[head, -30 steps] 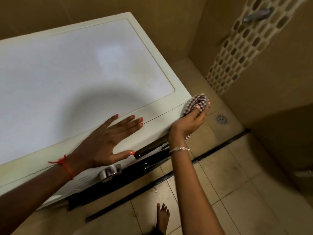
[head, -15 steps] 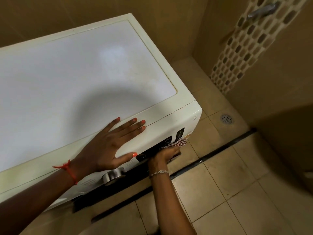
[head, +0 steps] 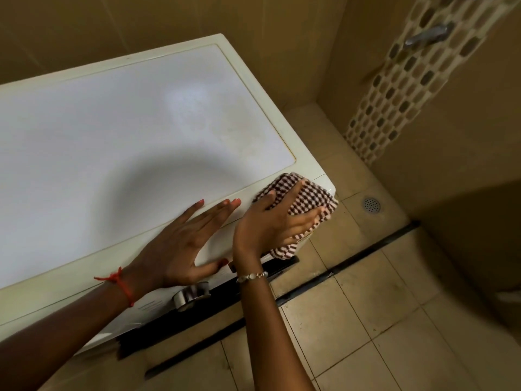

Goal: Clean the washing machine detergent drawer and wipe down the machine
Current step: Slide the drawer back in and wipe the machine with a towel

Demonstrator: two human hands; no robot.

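Tiled bathroom; washing machine (head: 127,153) heavy, rigid. Left hand (head: 180,244) flat, bracing its top; right hand (head: 270,221) clutches soft, limp checked cloth (head: 307,204), best bunched.

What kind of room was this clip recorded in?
Probably a bathroom or wet utility room: a white washing machine against tiled walls, a round floor drain in the tiled floor, and a metal tap on the mosaic wall strip.
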